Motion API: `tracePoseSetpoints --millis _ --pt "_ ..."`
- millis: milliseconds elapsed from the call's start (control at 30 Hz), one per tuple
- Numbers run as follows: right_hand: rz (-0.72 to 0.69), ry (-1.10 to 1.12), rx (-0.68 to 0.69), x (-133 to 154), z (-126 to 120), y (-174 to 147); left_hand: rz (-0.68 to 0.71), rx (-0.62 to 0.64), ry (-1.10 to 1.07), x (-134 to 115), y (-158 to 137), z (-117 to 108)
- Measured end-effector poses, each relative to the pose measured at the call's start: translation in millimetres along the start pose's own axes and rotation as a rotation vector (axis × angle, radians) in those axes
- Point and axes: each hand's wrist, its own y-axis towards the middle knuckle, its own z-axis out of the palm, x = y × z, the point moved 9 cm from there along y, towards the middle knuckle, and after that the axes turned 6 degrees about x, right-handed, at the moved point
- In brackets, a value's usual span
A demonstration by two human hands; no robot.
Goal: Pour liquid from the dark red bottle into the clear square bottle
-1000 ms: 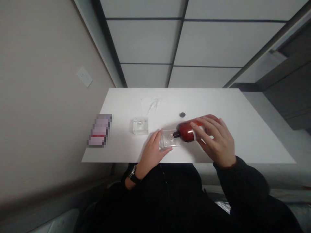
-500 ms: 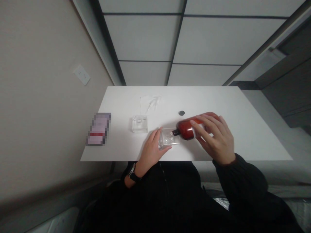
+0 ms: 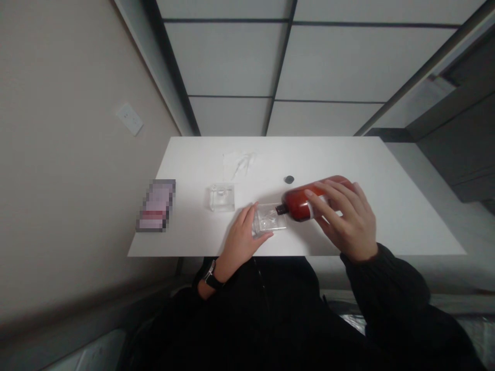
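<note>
The left hand (image 3: 242, 239), with a watch (image 3: 211, 278) at the wrist, has its fingers closed around the near-left side of a small clear container (image 3: 269, 220) that stands on the white desk (image 3: 386, 206). Just right of this container, the right hand (image 3: 348, 221) holds a red-brown bottle (image 3: 305, 202), fingers wrapped over its body. The bottle lies nearly horizontal, long axis left to right, and its dark neck points left, down into the container. It has a white label, but the writing is too small to read. Left of the container stands a second clear container (image 3: 221, 198); further left lies a blurred, unreadable card (image 3: 155, 205). Behind the container a small dark cap (image 3: 289, 179) lies on the desk, and further back a clear wrapper (image 3: 240, 162).
</note>
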Motion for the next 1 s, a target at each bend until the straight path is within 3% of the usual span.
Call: tracePoseSetpoints --millis 1000 --pt "-0.067 -0.081 -0.028 0 -12 6 -0.004 0.013 -0.05 4 1 -1"
